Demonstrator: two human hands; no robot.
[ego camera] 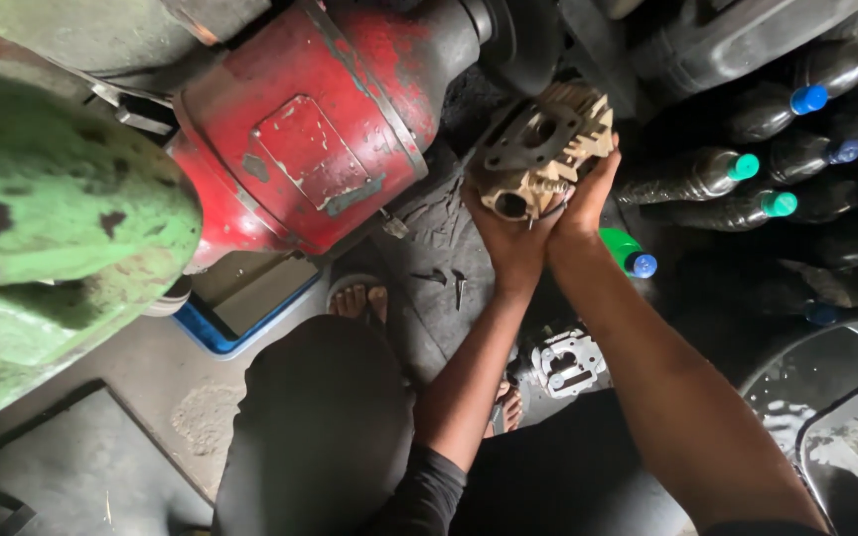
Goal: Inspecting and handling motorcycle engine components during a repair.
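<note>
I hold a finned metal engine cylinder block (540, 144), dirty tan and grey, up in front of me with both hands. My left hand (506, 236) cups it from below. My right hand (588, 194) grips its right side, fingers over the fins. Its bore openings face the camera. Below, on the dark floor between my knees, lies a pale metal engine part (568, 363) with holes in it.
A big red motor housing (305, 129) and a green machine body (52, 218) fill the left. Several dark bottles with blue and green caps (747, 169) lie at right. A metal basin (836, 417) sits lower right. A blue tray (240, 318) and loose bolts (449, 283) lie on the floor.
</note>
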